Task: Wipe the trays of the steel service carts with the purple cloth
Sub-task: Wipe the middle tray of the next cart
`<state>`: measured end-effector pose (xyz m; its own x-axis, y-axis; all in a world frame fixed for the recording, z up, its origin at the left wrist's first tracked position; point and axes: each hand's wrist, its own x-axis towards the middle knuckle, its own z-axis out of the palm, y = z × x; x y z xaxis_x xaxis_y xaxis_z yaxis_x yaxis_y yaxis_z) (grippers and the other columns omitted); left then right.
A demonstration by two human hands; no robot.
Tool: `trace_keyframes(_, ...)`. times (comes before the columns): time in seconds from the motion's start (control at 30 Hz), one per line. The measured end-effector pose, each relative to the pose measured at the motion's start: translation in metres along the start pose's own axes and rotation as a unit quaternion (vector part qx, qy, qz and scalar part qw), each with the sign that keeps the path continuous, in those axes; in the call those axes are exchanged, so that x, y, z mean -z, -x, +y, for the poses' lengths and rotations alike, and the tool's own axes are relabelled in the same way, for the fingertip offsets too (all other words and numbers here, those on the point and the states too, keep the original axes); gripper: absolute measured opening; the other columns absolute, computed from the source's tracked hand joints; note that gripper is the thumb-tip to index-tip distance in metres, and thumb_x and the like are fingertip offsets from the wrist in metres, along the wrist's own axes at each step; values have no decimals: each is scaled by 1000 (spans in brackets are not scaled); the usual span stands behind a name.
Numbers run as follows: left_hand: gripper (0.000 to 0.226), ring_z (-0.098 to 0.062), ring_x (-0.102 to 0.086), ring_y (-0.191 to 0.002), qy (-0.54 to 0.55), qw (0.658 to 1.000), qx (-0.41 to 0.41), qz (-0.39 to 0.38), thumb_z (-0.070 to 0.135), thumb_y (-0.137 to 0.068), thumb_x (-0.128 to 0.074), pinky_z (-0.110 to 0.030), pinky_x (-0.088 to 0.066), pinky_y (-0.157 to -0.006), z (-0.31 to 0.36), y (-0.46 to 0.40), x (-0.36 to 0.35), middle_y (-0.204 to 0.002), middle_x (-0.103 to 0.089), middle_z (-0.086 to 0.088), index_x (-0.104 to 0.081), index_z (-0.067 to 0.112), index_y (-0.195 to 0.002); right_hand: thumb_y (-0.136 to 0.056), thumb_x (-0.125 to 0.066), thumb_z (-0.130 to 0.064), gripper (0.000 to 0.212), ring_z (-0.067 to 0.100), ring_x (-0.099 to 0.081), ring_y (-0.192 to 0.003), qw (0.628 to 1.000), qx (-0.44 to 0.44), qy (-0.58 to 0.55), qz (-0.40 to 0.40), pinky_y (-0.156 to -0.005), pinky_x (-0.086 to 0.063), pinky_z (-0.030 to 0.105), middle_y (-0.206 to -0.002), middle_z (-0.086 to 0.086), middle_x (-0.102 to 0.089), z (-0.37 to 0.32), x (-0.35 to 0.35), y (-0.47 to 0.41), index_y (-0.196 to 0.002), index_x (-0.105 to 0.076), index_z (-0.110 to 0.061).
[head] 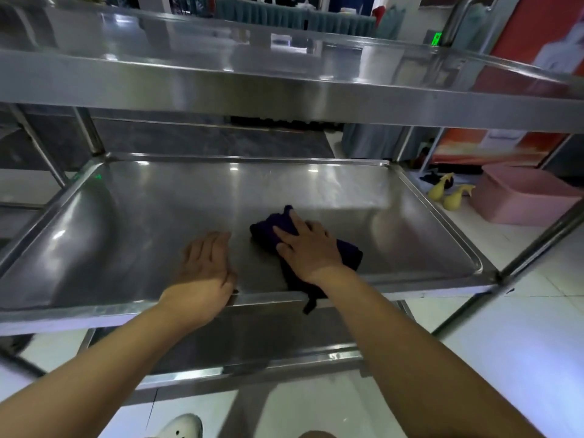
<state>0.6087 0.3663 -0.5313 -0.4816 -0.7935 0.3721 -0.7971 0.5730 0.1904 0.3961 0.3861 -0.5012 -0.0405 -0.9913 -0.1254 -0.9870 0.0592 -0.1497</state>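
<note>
Your right hand point(305, 248) lies flat on the purple cloth point(349, 252), with the fingers spread out straight and pressing down on it. The cloth is bunched up under your palm. It sits on the middle tray point(126, 241) of the steel cart, near the front edge and a bit right of the middle. One dark end of the cloth hangs over the front lip of the tray. Your left hand point(207, 263) is just beside it, to the left, not touching the cloth. That hand is open too, with the fingers straight and close together, resting on the tray at the front rim. It holds nothing. The tray is shiny and shows bright spots of light. Above it is the top tray point(284, 77), also shiny steel. Below, you can see part of the bottom tray point(252, 343). On the white floor to the right of the cart are a pink tub point(521, 200) and two small yellow things point(448, 192) next to it; what they are is hard to tell. A white shoe point(180, 426) shows at the bottom of the view.
</note>
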Motion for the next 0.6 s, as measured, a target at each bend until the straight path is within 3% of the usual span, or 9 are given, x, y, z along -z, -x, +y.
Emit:
trace_keyframes(0.07, 57, -29, -40, -113, -15, 1000, 4, 3, 32, -76, -40, -39, -31, -98, 0, -1, 1, -113, -61, -22, -49, -3, -120, -104, -22, -46, 48, 30, -9, -145, 999, -39, 10, 29, -116, -15, 47, -162, -7, 10, 30, 6, -2, -151, -18, -41)
trace_keyframes(0.2, 64, -39, -55, -110, -16, 999, 32, -40, 39, -74, -37, -49, -44, -93, -1, -1, 0, -117, -59, -21, -53, -2, -121, -102, -19, -47, 50, 33, -19, -142, 987, -144, 50, 61, -112, -25, 48, -163, -1, 2, 97, 15, -2, -151, -24, -38)
trace_keyframes(0.3, 55, -39, -59, -93, -18, 997, 53, -50, 37, -72, -38, -46, -49, -82, 1, 1, 6, -102, -61, -20, -58, 0, -107, -92, -6, -58, 65, 36, -20, -141, 973, -212, 49, 73, -112, -26, 51, -163, 1, -3, 126, 16, -2, -148, -31, -37)
trace_keyframes(0.4, 38, -33, -57, -77, -1, 998, 55, -38, 32, -73, -36, -37, -50, -64, 1, 5, 10, -85, -60, -11, -62, 6, -86, -101, -23, -47, 50, 38, -20, -140, 963, -253, 12, 87, -113, -21, 50, -162, 3, -2, 115, 17, -4, -149, -28, -36)
trace_keyframes(0.47, 37, -29, -58, -78, 22, 998, 52, -29, 30, -74, -35, -34, -52, -61, -2, 8, 10, -85, -62, -7, -64, 9, -84, -102, -28, -41, 49, 39, -19, -140, 969, -232, 31, 80, -111, -20, 51, -162, 4, 2, 91, 16, -8, -150, -23, -37)
trace_keyframes(0.6, 38, -25, -64, -74, 16, 998, 50, -22, 27, -73, -36, -24, -51, -59, -8, 8, 8, -88, -68, -4, -70, 13, -82, -103, -27, -43, 49, 37, -20, -140, 992, -95, 51, 68, -110, -22, 48, -162, 2, 5, 25, 7, -29, -151, -19, -42)
